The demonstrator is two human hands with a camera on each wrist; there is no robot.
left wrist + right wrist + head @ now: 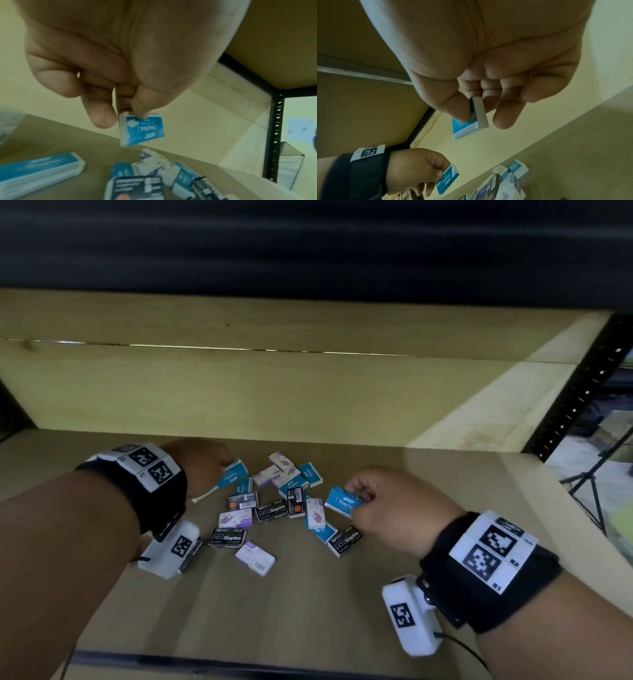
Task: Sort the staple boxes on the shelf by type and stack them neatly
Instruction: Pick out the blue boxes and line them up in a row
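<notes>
Toward the back of the shelf [394,577], near its rear edge: a loose scatter of staple boxes [274,501] in blue, purple-and-white and black, lying flat and overlapping at odd angles, unsorted and unstacked. Lifted clear of the scatter at its left side, a blue box [235,472] pinched by one end between thumb and fingers of the left hand [198,465], hanging tilted. Seen from the left wrist, the same blue box [144,129] with its "Staples" print upside down and the thumb tip on its top edge. At the right side of the scatter, a second blue box [344,502] gripped between thumb and curled fingers of the right hand [390,508], raised off the shelf; from the right wrist, that second blue box [469,121] shown edge-on, thumb on its blue face. Nearest the front edge, one purple-and-white box [255,558] lying alone, with a black box [346,539] just under the right hand. Bare shelf surface wide open along the front edge, toward both side edges, and behind the scatter up to the wooden back panel [239,392]. At the right side, a black perforated upright [579,398].
</notes>
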